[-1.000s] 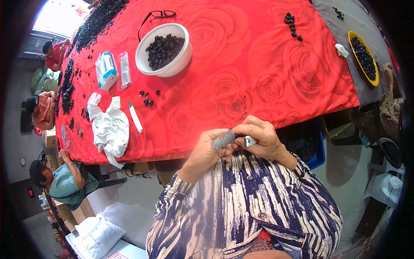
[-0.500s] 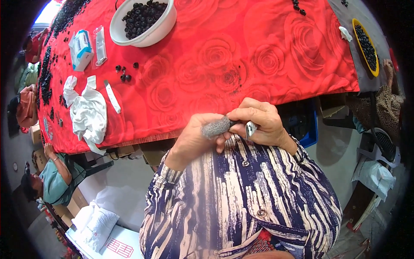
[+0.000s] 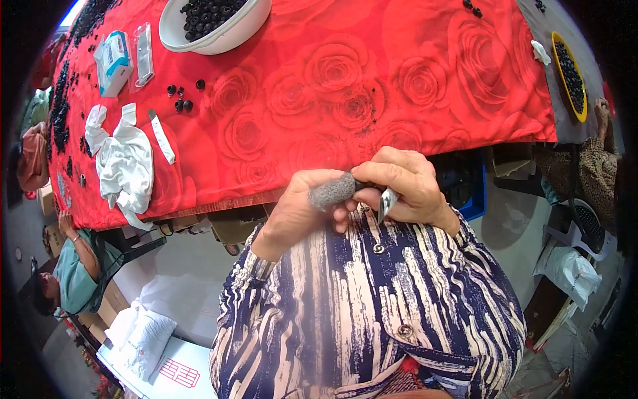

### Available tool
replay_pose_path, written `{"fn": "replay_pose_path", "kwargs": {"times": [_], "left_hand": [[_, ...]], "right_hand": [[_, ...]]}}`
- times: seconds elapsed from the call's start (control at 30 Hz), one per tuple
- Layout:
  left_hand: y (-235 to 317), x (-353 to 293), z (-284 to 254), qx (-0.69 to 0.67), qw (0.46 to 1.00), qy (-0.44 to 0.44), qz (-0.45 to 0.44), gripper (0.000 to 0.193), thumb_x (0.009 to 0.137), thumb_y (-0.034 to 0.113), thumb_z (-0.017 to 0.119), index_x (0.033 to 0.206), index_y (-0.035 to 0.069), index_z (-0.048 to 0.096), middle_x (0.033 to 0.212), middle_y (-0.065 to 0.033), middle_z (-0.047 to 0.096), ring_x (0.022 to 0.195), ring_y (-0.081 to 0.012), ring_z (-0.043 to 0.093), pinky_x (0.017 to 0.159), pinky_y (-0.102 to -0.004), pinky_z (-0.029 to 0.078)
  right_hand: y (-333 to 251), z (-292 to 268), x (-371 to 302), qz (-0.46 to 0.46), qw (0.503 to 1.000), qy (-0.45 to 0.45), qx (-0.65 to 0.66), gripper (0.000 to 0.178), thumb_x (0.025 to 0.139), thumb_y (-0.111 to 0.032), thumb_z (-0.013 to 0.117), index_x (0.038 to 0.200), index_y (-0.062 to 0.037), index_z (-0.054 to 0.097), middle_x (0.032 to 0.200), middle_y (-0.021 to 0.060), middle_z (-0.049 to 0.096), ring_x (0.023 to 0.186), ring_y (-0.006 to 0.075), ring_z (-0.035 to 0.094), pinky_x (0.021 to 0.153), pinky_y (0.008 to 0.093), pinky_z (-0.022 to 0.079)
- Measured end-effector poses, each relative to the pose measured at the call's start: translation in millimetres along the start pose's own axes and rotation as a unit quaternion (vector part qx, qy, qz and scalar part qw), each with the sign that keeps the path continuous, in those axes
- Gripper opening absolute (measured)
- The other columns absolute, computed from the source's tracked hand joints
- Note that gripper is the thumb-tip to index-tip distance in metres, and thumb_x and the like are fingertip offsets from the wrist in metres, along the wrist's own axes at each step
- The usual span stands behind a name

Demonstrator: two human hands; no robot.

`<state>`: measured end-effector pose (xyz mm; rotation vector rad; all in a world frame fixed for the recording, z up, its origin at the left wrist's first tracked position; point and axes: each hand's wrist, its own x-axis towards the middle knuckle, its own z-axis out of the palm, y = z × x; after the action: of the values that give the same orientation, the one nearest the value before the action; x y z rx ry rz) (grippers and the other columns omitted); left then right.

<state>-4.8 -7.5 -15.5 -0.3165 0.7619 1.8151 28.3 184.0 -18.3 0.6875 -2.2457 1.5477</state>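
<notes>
Both hands meet in front of my chest, just off the table's near edge. My left hand is closed, with a grey fuzzy cover over what looks like its thumb. My right hand curls round a small shiny metal blade that points downward from its fingers. Between the fingertips of the two hands sits a small dark piece, mostly hidden; it resembles the black round pieces lying on the table.
A red rose-patterned cloth covers the table. On it are a white bowl of black pieces, a tissue pack, a crumpled white cloth and a flat metal strip. A yellow tray stands far right. Other people sit left and right.
The view has shifted slightly, so the table things sit a little further left and higher. Both hands keep their hold; the blade is turned a little and looks narrower.
</notes>
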Motion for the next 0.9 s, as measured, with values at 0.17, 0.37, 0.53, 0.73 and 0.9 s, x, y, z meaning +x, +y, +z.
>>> {"fn": "replay_pose_path", "kwargs": {"times": [0.17,0.37,0.53,0.73,0.9], "left_hand": [[4,-5,4,-0.001,1.000,0.013,0.001,0.015,0.089,0.012,0.055,0.090,-0.002,0.061,0.071,-0.0068,0.059,0.057,-0.0106,0.056,0.050,-0.0240,0.047],[0,-2,-4,0.038,0.999,-0.019,0.029,0.014,0.086,0.011,0.061,0.091,-0.001,0.063,0.068,-0.0069,0.063,0.056,-0.0098,0.060,0.049,-0.0201,0.048],[-2,-2,-3,0.056,0.996,-0.032,0.057,0.016,0.087,0.014,0.061,0.093,-0.001,0.063,0.068,-0.0039,0.062,0.056,-0.0095,0.060,0.050,-0.0207,0.050],[-6,-4,-1,-0.002,0.995,0.003,0.095,0.017,0.087,0.002,0.056,0.104,-0.003,0.058,0.081,-0.0071,0.061,0.060,-0.0112,0.059,0.052,-0.0229,0.051],[-3,-6,-6,0.082,0.973,0.027,0.215,0.022,0.090,0.009,0.055,0.107,-0.004,0.057,0.084,-0.0068,0.060,0.068,-0.0104,0.057,0.060,-0.0232,0.051]], "right_hand": [[-5,0,4,-0.015,0.999,-0.007,-0.028,0.026,0.068,-0.011,0.075,0.087,0.0017,0.063,0.066,0.0115,0.059,0.052,0.0225,0.057,0.045,0.0301,0.042],[-5,2,10,-0.048,0.999,-0.001,-0.007,0.026,0.067,-0.010,0.074,0.087,0.0034,0.062,0.063,0.0094,0.057,0.048,0.0211,0.054,0.044,0.0306,0.040],[-8,2,9,-0.068,0.997,-0.013,-0.039,0.026,0.066,-0.006,0.074,0.088,0.0037,0.063,0.060,0.0089,0.056,0.047,0.0194,0.053,0.043,0.0298,0.038],[-5,8,10,-0.074,0.993,0.010,-0.093,0.025,0.063,0.002,0.072,0.085,0.0025,0.062,0.059,0.0072,0.053,0.046,0.0185,0.050,0.043,0.0300,0.036],[0,10,-1,0.064,0.996,-0.065,0.019,0.022,0.071,-0.003,0.069,0.090,-0.0001,0.059,0.068,0.0082,0.052,0.056,0.0212,0.052,0.048,0.0300,0.038]]}}
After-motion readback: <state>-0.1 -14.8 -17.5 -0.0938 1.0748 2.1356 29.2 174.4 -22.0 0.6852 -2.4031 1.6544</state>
